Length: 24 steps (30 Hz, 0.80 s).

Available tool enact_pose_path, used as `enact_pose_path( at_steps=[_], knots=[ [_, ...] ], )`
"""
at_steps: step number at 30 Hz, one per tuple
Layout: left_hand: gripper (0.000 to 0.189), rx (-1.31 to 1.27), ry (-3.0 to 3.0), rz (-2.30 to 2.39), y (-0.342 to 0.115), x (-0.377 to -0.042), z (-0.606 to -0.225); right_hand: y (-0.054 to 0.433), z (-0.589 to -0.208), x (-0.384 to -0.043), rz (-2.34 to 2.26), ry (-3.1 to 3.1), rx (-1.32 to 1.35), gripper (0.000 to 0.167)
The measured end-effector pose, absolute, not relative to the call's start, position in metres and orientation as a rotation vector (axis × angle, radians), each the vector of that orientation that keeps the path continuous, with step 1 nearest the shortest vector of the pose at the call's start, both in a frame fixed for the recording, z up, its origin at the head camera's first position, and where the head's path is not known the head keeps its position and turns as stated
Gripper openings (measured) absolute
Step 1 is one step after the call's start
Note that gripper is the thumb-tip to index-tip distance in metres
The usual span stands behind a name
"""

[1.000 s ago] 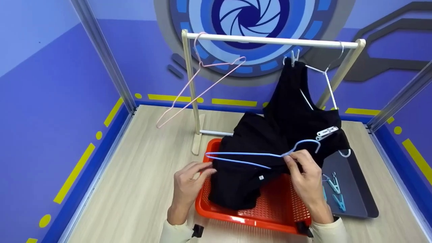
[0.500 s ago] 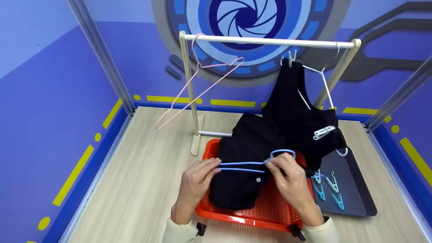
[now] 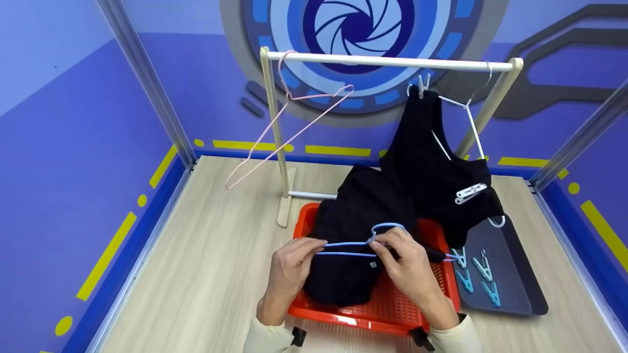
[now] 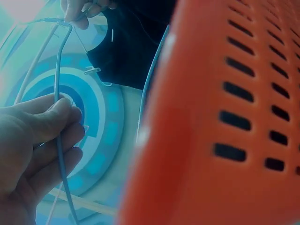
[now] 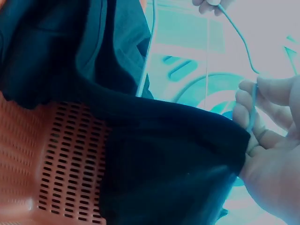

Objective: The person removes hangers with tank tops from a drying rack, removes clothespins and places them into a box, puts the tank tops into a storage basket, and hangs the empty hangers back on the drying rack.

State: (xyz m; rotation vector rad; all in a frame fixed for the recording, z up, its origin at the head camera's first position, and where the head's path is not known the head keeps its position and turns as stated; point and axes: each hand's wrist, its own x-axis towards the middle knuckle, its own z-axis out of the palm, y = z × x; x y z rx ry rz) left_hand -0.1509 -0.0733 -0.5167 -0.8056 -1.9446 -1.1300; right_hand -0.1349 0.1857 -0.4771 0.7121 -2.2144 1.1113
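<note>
In the head view, a blue clothes hanger point(image 3: 346, 243) is held level above the red basket point(image 3: 373, 321). My left hand point(image 3: 294, 264) pinches its left part between thumb and fingers. Just under the hook, my right hand point(image 3: 405, 257) pinches the neck. Black garment fabric point(image 3: 338, 287) lies in the basket below the hanger. The hanger's right end shows past dark cloth by the basket's right rim; its middle is hidden by hand and cloth. In the left wrist view, the blue wire point(image 4: 58, 79) runs across my left fingers. Black cloth point(image 5: 173, 150) sits close to my right hand point(image 5: 272, 122).
Behind the basket stands a wooden rack point(image 3: 392, 60). A pink hanger point(image 3: 289, 122) hangs at its left, a black garment point(image 3: 412, 147) on a white hanger point(image 3: 473, 125) at its right, with white clothespins point(image 3: 471, 191). Several blue clothespins point(image 3: 490, 293) lie in a dark tray point(image 3: 520, 274).
The blue hanger has come left and down. My left hand, just below its left end a second ago, now grips it. My right hand has moved left with the neck.
</note>
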Motion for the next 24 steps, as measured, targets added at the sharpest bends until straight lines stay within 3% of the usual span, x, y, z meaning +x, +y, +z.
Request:
enact_pose_path(
  at_steps=[7, 14, 24],
  knots=[
    [0.024, -0.778, -1.948, -1.104, -0.074, -0.153, -0.521, 0.196, -0.475, -0.135, 1.116, -2.255, 0.707, 0.023],
    [0.024, -0.755, -1.939, -1.110, -0.076, -0.154, -0.521, 0.229, -0.473, -0.137, 1.050, -2.306, 0.676, 0.039],
    [0.024, -0.732, -1.928, -1.135, -0.078, -0.154, -0.523, 0.253, -0.481, -0.135, 0.951, -2.341, 0.664, 0.031]
  ],
)
